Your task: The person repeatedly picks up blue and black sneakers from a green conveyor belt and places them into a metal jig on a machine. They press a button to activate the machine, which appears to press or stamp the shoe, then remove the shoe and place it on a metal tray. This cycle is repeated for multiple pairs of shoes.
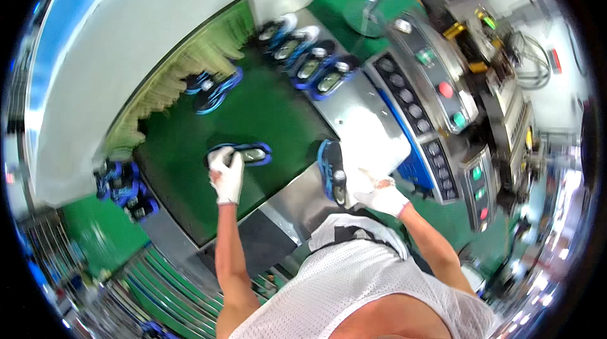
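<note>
My left hand point(226, 173), in a white glove, is closed around the heel of a black and blue shoe point(251, 153) lying on the green conveyor belt point(265, 117). My right hand point(381, 195), also gloved in white, holds another black and blue shoe point(332, 168) at the belt's near right edge, over the steel frame. A further pair of shoes point(215, 89) lies higher up the belt, near the fringed curtain point(183, 67) of the white tunnel housing.
Several shoes point(306, 54) stand in a row along the belt's far right edge. A control panel point(430, 86) with round buttons flanks the right side. More shoes point(123, 187) pile at the left, and metal rollers point(164, 282) lie below.
</note>
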`<state>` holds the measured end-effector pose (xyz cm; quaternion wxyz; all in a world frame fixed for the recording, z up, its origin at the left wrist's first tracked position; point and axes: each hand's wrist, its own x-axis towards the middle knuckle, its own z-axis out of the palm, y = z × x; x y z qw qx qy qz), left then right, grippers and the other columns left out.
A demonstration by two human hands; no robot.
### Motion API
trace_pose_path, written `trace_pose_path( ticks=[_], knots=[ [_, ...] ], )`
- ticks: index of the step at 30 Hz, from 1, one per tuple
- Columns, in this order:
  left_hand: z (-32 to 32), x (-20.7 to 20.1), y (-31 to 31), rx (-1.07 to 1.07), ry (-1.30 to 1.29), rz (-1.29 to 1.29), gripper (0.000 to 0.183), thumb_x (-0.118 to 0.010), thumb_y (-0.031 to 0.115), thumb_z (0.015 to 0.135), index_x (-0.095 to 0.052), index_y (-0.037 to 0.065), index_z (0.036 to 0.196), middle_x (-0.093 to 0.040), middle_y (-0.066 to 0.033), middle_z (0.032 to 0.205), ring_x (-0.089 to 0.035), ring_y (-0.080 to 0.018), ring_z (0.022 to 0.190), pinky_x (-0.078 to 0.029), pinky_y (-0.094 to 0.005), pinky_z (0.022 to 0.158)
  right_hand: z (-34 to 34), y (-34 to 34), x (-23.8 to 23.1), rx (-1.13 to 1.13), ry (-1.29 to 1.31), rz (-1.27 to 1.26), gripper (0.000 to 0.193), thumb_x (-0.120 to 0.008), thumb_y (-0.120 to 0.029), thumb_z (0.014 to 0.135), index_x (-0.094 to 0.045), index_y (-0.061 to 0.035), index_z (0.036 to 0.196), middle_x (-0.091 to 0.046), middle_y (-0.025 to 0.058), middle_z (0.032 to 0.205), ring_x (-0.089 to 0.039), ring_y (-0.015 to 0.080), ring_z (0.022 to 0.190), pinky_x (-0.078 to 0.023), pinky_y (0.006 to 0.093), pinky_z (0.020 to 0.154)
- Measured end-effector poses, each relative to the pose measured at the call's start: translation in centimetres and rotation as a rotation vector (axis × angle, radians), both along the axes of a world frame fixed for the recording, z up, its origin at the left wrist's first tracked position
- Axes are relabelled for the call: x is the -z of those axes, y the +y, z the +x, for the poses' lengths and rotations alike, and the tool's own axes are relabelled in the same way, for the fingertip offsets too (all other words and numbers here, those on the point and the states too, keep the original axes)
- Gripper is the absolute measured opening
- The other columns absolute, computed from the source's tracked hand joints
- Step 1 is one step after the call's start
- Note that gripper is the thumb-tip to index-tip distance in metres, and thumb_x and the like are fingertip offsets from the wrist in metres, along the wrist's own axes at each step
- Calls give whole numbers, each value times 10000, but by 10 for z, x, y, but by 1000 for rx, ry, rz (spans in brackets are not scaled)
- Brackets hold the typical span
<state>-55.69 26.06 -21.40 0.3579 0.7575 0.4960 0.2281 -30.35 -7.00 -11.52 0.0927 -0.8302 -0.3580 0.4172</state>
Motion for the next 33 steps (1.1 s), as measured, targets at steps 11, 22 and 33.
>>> trace_pose_path(
  ticks=[11, 22, 33],
  knots=[
    [285, -204, -292, 1365, -277, 201, 364, -824, 163, 798, -681, 30, 1106, -661, -158, 1138, -668, -323, 983, -550, -421, 851, 61, -133, -24, 601, -47, 843, 511, -689, -198, 830, -545, -44, 1296, -667, 216, 1117, -681, 333, 1035, -532, 390, 869],
    [465, -238, -526, 1419, -527, -355, 580, -705, 87, 922, -440, 7, 1431, -497, -210, 1426, -612, -295, 1223, -525, -376, 1008, 57, -400, -96, 1627, 485, 1648, 287, -684, -150, 903, -669, 56, 1103, -719, 105, 976, -708, 167, 833, -593, 332, 751],
    [708, -142, -727, 1284, 108, -75, 726, -645, 437, 887, -477, -88, 1361, -526, -332, 1370, -568, -439, 1243, -455, -452, 1052, 44, -508, -81, 2005, 76, 1796, 581, -676, -151, 822, -522, 133, 1304, -678, 237, 1166, -716, 326, 1015, -611, 447, 884]
  ],
)
